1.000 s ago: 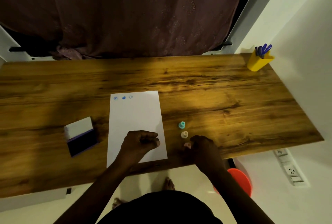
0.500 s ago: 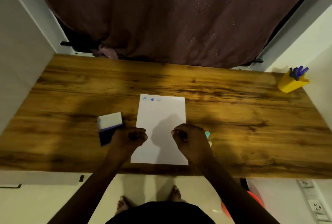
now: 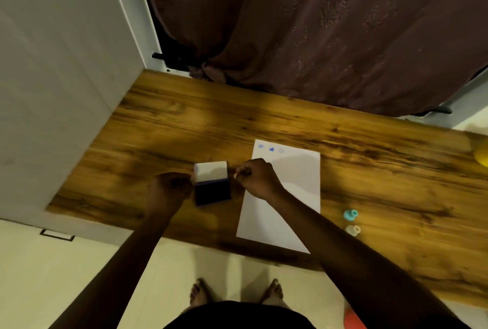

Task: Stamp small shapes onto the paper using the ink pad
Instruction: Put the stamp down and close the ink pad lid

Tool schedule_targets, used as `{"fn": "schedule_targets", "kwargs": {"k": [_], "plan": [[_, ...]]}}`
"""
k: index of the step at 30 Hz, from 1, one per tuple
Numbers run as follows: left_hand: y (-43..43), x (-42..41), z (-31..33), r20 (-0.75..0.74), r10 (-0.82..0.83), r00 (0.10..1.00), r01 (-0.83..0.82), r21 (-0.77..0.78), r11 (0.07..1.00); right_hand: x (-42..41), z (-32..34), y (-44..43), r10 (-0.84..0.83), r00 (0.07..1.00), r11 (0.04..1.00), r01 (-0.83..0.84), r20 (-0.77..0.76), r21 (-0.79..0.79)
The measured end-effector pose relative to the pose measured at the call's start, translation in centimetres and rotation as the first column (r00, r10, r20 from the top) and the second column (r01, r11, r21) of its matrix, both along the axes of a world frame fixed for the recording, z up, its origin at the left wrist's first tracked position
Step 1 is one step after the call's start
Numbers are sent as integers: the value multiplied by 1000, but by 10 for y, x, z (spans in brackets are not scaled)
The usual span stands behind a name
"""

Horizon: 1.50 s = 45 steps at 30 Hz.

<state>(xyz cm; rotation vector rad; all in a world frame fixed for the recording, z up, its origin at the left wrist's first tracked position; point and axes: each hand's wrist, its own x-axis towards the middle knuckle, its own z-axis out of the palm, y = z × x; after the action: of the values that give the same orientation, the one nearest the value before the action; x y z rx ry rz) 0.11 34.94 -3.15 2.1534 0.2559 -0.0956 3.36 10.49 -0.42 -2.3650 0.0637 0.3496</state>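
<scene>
An ink pad (image 3: pixel 212 193) lies open on the wooden table (image 3: pixel 369 170), its white lid (image 3: pixel 211 172) tipped up behind the dark pad. My left hand (image 3: pixel 170 186) is a closed fist against the pad's left side. My right hand (image 3: pixel 257 178) hovers just right of the pad, over the left edge of the white paper (image 3: pixel 293 196). It pinches a small pale stamp (image 3: pixel 235 175), of which only the tip shows. Three blue prints (image 3: pixel 271 149) sit along the paper's top edge.
A teal stamp (image 3: pixel 350 214) and a whitish stamp (image 3: pixel 353 230) stand right of the paper. A yellow pen holder (image 3: pixel 482 157) is cut off at the right edge. A white wall (image 3: pixel 52 91) borders the table's left end and a dark curtain (image 3: pixel 317 25) hangs behind.
My right hand picked the pinkish stamp out of the row and carried it left across the paper to the ink pad. My left hand shifted off the paper to the pad's left side.
</scene>
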Motion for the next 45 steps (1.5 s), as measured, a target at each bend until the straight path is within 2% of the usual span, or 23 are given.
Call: {"fn": "schedule_targets", "kwargs": {"k": [8, 11, 16, 20, 29, 35, 40, 45], "plan": [[2, 20, -9, -67, -1, 998, 0, -17, 1000, 41, -18, 29, -81, 995, 992, 75, -52, -99], [3, 23, -13, -46, -17, 999, 15, -47, 999, 43, -21, 33, -76, 996, 991, 70, -48, -110], [3, 24, -21, -13, -42, 999, 42, 1, 999, 42, -24, 38, -52, 997, 993, 46, -51, -112], [0, 23, -20, -60, -24, 998, 25, 7, 1000, 39, -28, 40, -52, 998, 993, 49, -22, -107], [-1, 18, -19, -18, -70, 997, 71, 53, 996, 22, -36, 36, -65, 995, 998, 64, 75, 14], [-2, 13, -19, 2, -72, 997, 71, 90, 993, 11, -38, 26, -24, 992, 997, 14, 127, 78], [-12, 6, -16, 61, -12, 998, -4, 243, 970, 2, -39, 17, -25, 995, 988, 10, 96, 156], [-11, -1, -12, 67, -40, 997, 22, 243, 970, -5, -38, 14, -115, 992, 953, 123, -46, 277]]}}
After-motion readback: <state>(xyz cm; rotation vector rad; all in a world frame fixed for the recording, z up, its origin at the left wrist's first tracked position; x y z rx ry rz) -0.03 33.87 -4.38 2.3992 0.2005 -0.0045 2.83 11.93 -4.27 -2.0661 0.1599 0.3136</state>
